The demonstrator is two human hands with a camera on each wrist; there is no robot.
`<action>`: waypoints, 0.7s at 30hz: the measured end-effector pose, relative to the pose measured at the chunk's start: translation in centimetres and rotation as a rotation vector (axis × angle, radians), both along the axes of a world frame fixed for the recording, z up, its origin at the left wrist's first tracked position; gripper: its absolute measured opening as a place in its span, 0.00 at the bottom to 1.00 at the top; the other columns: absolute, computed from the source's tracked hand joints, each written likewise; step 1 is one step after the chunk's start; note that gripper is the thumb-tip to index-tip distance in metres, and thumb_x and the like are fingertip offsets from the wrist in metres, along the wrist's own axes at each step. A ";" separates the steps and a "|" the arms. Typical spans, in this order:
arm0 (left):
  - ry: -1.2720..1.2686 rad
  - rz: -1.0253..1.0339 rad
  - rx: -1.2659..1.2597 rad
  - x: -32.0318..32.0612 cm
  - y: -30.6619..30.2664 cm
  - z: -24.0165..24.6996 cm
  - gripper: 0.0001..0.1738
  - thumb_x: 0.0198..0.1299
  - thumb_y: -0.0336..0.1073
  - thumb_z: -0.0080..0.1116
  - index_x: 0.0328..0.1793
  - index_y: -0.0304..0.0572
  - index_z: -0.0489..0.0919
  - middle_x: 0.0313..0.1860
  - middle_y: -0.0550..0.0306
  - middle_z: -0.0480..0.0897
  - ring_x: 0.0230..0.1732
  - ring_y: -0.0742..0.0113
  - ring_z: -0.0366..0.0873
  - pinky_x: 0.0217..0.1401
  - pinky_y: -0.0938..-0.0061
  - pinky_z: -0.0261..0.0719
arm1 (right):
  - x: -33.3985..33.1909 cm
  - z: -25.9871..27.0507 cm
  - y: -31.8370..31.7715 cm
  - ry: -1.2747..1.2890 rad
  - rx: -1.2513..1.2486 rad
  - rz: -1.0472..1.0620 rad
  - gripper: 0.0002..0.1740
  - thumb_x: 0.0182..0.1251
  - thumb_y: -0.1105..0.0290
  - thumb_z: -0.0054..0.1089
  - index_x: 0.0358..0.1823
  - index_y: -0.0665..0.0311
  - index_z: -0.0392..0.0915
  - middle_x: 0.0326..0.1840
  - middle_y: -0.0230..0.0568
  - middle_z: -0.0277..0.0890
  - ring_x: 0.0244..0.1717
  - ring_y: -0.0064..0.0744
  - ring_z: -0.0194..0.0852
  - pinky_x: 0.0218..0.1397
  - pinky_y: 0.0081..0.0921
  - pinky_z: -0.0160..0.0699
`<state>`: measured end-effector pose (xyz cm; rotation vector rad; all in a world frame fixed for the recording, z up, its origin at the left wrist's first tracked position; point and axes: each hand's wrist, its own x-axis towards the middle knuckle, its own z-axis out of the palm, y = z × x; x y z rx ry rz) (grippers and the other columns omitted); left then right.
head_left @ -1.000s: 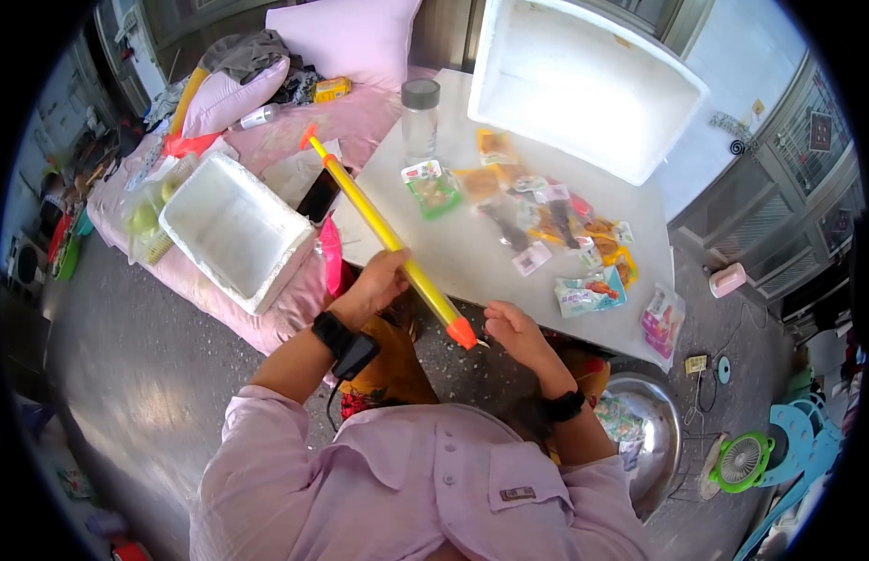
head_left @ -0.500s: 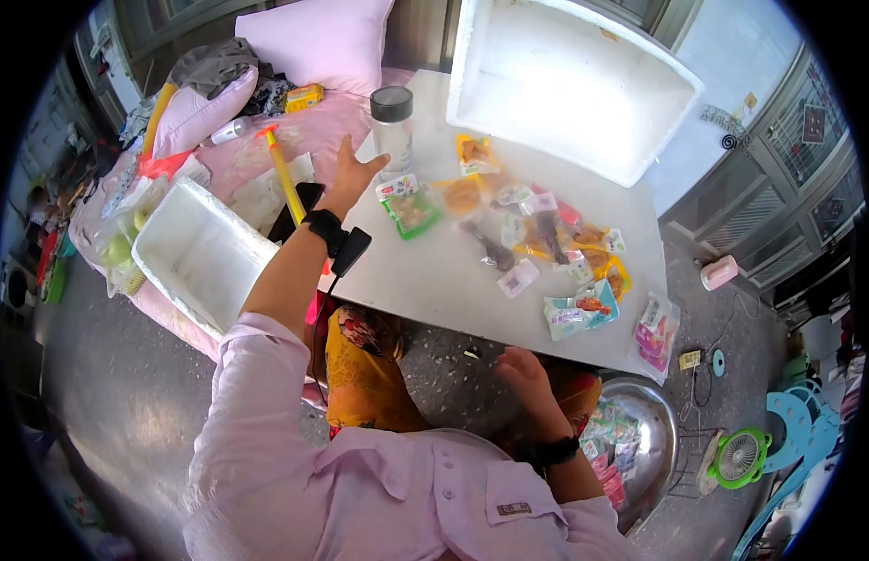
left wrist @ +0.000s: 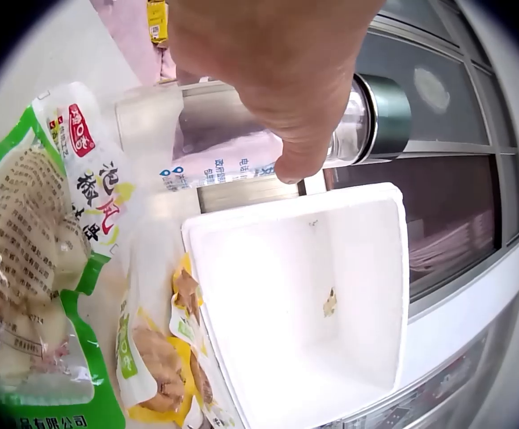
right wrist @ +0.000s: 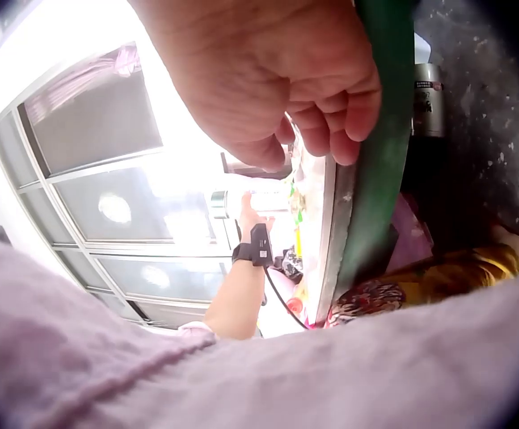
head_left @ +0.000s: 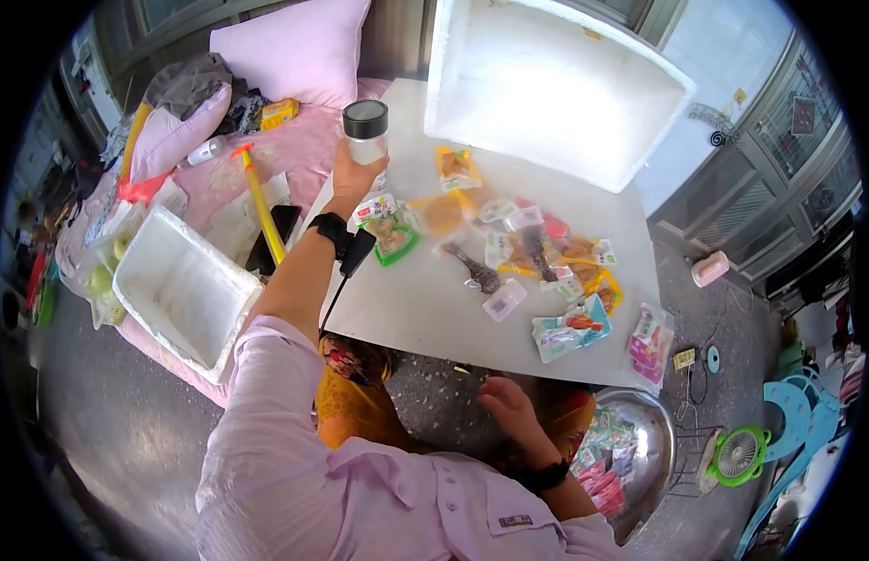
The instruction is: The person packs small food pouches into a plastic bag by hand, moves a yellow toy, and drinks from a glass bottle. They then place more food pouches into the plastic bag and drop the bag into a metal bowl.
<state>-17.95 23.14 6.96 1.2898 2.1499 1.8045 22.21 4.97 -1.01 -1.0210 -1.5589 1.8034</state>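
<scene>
My left hand [head_left: 358, 178] grips a clear bottle [head_left: 367, 150] with a dark green lid, upright at the table's far left corner. The left wrist view shows thumb and fingers wrapped round the bottle [left wrist: 215, 125], which has blue print on its side. Close by that hand lies a green-edged food packet [head_left: 391, 239]. My right hand [head_left: 511, 409] hangs in front of the table's near edge, fingers loosely curled and holding nothing. On the bed to the left rests a yellow tube [head_left: 259, 201] with an orange end, partly hidden behind my left forearm.
Several food packets [head_left: 567, 332] lie across the white table [head_left: 406, 323]. A large white foam box [head_left: 556, 93] stands at the back. Left, a smaller foam box [head_left: 187, 290] sits on the pink bed [head_left: 313, 131] beside a dark phone [head_left: 283, 221]. A metal basin [head_left: 651, 439] stands on the floor.
My left hand has let go of the yellow tube, which now lies on the bed, then reached across and taken hold of the bottle. The right hand has dropped slightly, still holding nothing.
</scene>
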 end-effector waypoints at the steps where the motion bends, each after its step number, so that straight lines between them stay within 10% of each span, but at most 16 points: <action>1: -0.004 -0.026 0.021 -0.5 0.0 -0.1 0.35 0.34 0.36 0.68 0.50 0.35 0.63 0.44 0.46 0.73 0.45 0.57 0.73 0.48 0.68 0.70 | 0.0 0.0 0.0 0.014 -0.006 -0.009 0.18 0.57 0.76 0.53 0.50 0.63 0.65 0.40 0.31 0.70 0.41 0.18 0.66 0.44 0.15 0.67; 9: 0.167 -0.043 0.160 1.0 -4.4 5.2 0.34 0.34 0.36 0.67 0.50 0.35 0.63 0.43 0.48 0.72 0.45 0.58 0.72 0.48 0.69 0.69 | 0.0 2.2 0.1 0.086 0.049 0.003 0.17 0.57 0.78 0.52 0.50 0.64 0.64 0.39 0.31 0.70 0.39 0.18 0.67 0.40 0.15 0.69; 21: -0.142 -0.492 0.150 14.9 -19.5 4.1 0.46 0.34 0.36 0.67 0.60 0.33 0.53 0.52 0.48 0.67 0.53 0.62 0.67 0.55 0.71 0.64 | -3.5 15.5 1.2 -0.049 0.906 -0.217 0.39 0.39 0.65 0.68 0.53 0.71 0.58 0.45 0.49 0.66 0.44 0.39 0.68 0.44 0.34 0.67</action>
